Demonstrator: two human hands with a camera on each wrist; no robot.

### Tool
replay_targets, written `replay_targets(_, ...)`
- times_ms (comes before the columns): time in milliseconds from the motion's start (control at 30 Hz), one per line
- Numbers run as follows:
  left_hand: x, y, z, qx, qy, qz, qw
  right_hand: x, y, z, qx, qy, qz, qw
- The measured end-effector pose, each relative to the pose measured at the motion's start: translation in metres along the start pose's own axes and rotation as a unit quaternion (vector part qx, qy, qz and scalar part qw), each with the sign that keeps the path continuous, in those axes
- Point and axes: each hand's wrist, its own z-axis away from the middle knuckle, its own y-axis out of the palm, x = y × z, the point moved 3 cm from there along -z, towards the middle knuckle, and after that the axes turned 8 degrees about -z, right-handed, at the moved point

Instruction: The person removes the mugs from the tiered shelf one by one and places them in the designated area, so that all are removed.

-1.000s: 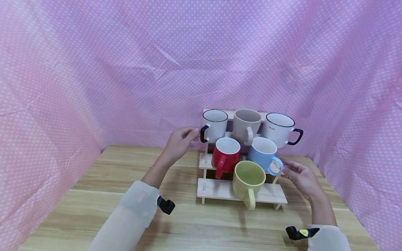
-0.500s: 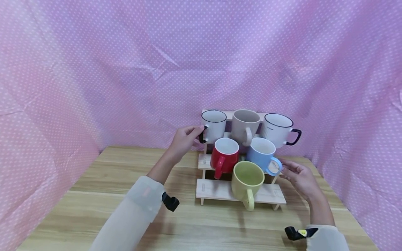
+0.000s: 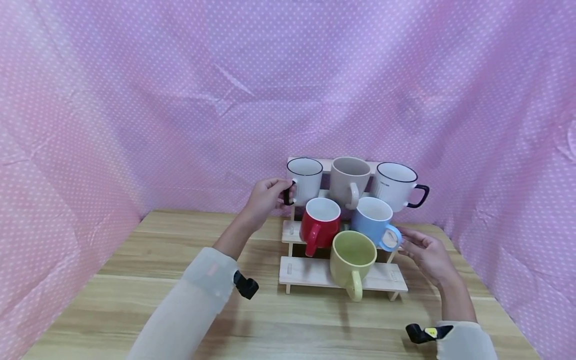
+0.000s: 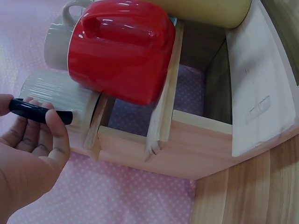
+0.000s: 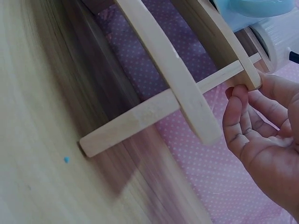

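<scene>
At the upper left of a three-tier wooden rack [image 3: 306, 272] stands a white mug [image 3: 308, 186] with a black rim. My left hand [image 3: 264, 202] holds its black handle [image 4: 32, 111] between thumb and fingers, as the left wrist view shows. On the other side, my right hand [image 3: 427, 256] pinches the end of the rack's middle shelf [image 5: 250, 74], thumb on one face and fingers beneath. Right beside those fingers is the handle of a light blue mug [image 3: 371, 225]. A red mug [image 3: 320, 227] shares that middle tier.
A grey-beige mug [image 3: 344, 182] and another white mug [image 3: 391, 192] with a black handle sit on the top tier. The bottom tier bears a yellow-green mug [image 3: 351, 265]. Behind the wooden table [image 3: 180, 250] hangs a pink dotted cloth [image 3: 225, 100].
My left hand has moved right to the white mug's black handle and taken hold of it. The right hand stays at the rack's side. The mugs keep their places on the rack.
</scene>
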Motion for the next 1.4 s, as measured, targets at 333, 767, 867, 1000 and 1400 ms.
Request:
replay_targets(333, -0.002, -0.001, 0.000, 0.018, -0.016, 0.009, 0.9997, -0.004, -0.002, -0.001, -0.006, -0.001, -0.005, 1.000)
replay_targets(767, 0.000, -0.010, 0.006, 0.016, -0.008, 0.013, 0.9997, -0.005, -0.002, -0.001, 0.004, -0.004, -0.021, 1.000)
replay_targets(867, 0.000, -0.014, 0.007, 0.012, -0.010, 0.010, 0.9998, -0.005, -0.002, 0.000, 0.002, -0.004, -0.019, 1.000)
replay_targets(1000, 0.001, -0.023, 0.010, 0.009, -0.013, 0.005, 0.9999, -0.005, -0.002, 0.000, 0.000, -0.005, -0.015, 1.000)
replay_targets(1400, 0.008, -0.074, 0.024, -0.004, 0.008, -0.017, 0.9998, -0.005, -0.003, -0.003, 0.000, -0.005, -0.009, 1.000)
